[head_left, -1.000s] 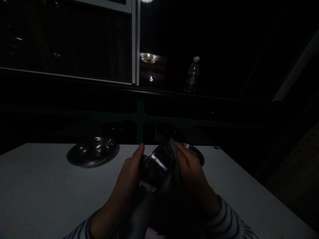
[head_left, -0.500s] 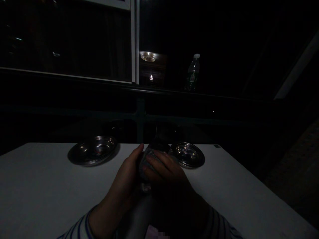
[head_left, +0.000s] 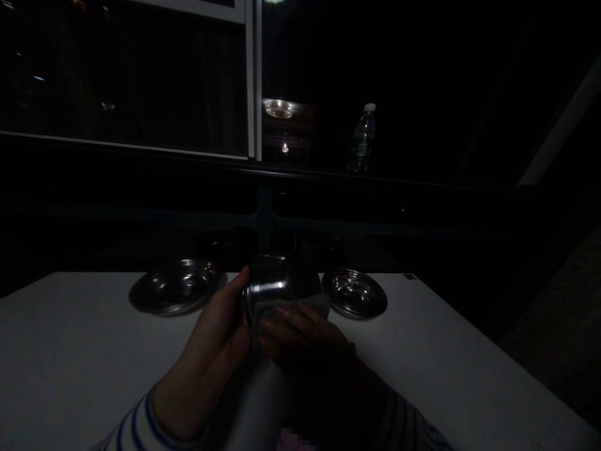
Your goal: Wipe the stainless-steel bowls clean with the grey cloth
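In the dim light my left hand (head_left: pixel 213 344) grips a deep stainless steel bowl (head_left: pixel 277 279) by its rim, the thumb up along the left side. The bowl is tipped on its side above the table, with its shiny outer wall toward me. A grey cloth (head_left: pixel 319 305) lies against the lower part of that wall. Pressing it there is my right hand (head_left: pixel 305 338), fingers closed over the cloth. The bowl's inside is hidden from me.
Two shallow metal dishes stand on the white table (head_left: pixel 446 351): a larger dish (head_left: pixel 176 285) at the back left, a smaller dish (head_left: pixel 354 293) at the back right. Beyond the table, a capped plastic bottle (head_left: pixel 364 139) stands on a ledge by the window frame (head_left: pixel 254 81).
The bowl has turned, so more of its shiny wall shows. My left hand has shifted left and slightly down. My right hand and the cloth have slid lower over the wall.
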A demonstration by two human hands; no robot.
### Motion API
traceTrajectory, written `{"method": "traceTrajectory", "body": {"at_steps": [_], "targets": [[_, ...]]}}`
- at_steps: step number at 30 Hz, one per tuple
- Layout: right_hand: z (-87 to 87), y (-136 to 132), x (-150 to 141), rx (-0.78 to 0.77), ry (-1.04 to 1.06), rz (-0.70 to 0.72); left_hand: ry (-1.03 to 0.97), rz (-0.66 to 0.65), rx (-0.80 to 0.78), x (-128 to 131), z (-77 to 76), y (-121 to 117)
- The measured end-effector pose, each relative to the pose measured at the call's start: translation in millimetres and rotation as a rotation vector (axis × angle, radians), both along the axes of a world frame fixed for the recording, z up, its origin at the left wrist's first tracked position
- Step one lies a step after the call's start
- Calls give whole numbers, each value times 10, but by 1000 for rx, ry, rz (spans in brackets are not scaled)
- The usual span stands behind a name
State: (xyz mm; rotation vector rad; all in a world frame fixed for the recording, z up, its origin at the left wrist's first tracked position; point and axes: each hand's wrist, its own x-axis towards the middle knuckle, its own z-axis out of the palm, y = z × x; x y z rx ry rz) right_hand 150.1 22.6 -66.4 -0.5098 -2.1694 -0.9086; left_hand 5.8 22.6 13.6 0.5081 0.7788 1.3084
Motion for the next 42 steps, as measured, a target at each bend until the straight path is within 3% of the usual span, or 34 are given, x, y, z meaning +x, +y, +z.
{"method": "traceTrajectory", "body": {"at_steps": [3,9,18,24,27,30,34,39,42], "targets": [[-5,35,21,46,-12,-11,-5,65,26,-84,16,45],[14,25,65,44,-18,-26,-67,40,55,-109,40,53],[69,-66,-18,33,67,-21,23,-93,49,83,-71,-69],[93,-46,18,40,118,-47,109,-77,26,113,-97,-121],[108,-32,58,27,126,-75,217,-34,92,139,-153,-121],[124,-30,81,-38,161,-94,358,38,182,157,-230,-116],[177,-34,112,-147,250,-116,397,125,163,185,-249,-140],[277,5,235,-245,327,-64,445,-28,180,216,-167,-179],[322,20,319,-331,394,-33,485,-39,195,215,-154,-185]]}}
